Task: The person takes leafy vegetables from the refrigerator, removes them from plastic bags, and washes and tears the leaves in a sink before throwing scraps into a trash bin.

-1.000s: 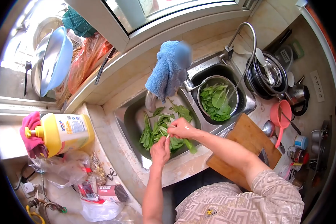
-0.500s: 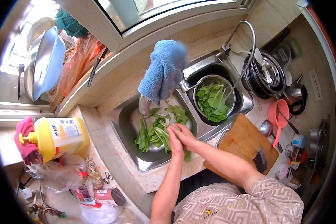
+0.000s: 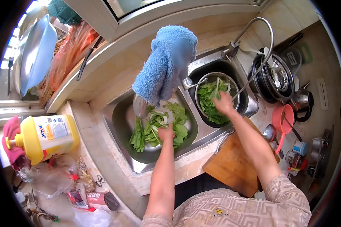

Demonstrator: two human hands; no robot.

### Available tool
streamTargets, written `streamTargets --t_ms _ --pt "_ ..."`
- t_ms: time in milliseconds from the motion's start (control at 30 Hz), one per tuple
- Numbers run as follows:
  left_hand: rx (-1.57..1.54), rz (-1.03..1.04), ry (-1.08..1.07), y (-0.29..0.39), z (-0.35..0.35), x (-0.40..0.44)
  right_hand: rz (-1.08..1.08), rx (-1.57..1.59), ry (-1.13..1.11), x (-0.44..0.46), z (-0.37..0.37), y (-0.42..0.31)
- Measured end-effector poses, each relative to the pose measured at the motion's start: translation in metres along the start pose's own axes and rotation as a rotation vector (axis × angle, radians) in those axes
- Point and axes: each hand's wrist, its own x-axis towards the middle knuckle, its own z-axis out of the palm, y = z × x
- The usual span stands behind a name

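Touching likely slippery greens (image 3: 180, 113), best held by stems (image 3: 217, 87), my left hand (image 3: 166, 132) has my right hand (image 3: 224, 103) at two o'clock, grips unclear.

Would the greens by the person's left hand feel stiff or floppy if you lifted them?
The greens would probably flop, as their leaves look broad and thin. A handful would likely be light for its size, and some might drop away, since they lie loosely jumbled.
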Motion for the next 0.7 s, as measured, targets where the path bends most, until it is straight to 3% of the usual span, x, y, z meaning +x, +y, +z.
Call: streamTargets --t_ms 33,67,133,167,233,267,367,467,600,667,700 --pt "0.247 -0.012 0.006 -0.001 0.004 0.004 -0.024 0.024 -0.041 -0.011 0.006 0.000" --pt "0.246 -0.018 0.004 -0.002 0.008 0.004 -0.149 0.018 0.094 -0.026 0.014 -0.002" --pt "0.251 0.227 0.084 0.021 -0.002 -0.027 -0.370 0.099 0.231 -0.054 0.011 -0.025" --pt "0.258 0.234 0.086 0.030 -0.009 -0.040 -0.466 0.189 0.203 -0.060 0.012 -0.037" --pt "-0.167 0.418 -0.131 0.043 -0.025 -0.071 -0.632 0.399 0.104 -0.073 0.017 -0.064" --pt "-0.162 0.428 -0.131 0.052 -0.036 -0.087 -0.709 0.519 0.035 -0.077 0.019 -0.079" --pt "-0.148 0.610 -0.320 0.067 -0.068 -0.119 -0.722 0.563 -0.341 -0.085 0.015 -0.114" --pt "-0.175 0.770 -0.278 0.072 -0.094 -0.128 -0.891 0.607 -0.317 -0.085 0.016 -0.128" --pt "-0.409 0.660 -0.427 0.073 -0.113 -0.125 -0.967 0.613 -0.301 -0.093 0.011 -0.138" --pt "-0.267 0.707 -0.409 0.068 -0.126 -0.114 -1.036 0.481 -0.279 -0.088 0.007 -0.138" --pt "-0.130 0.754 -0.282 0.070 -0.134 -0.118 -1.042 0.395 -0.249 -0.087 0.000 -0.142"
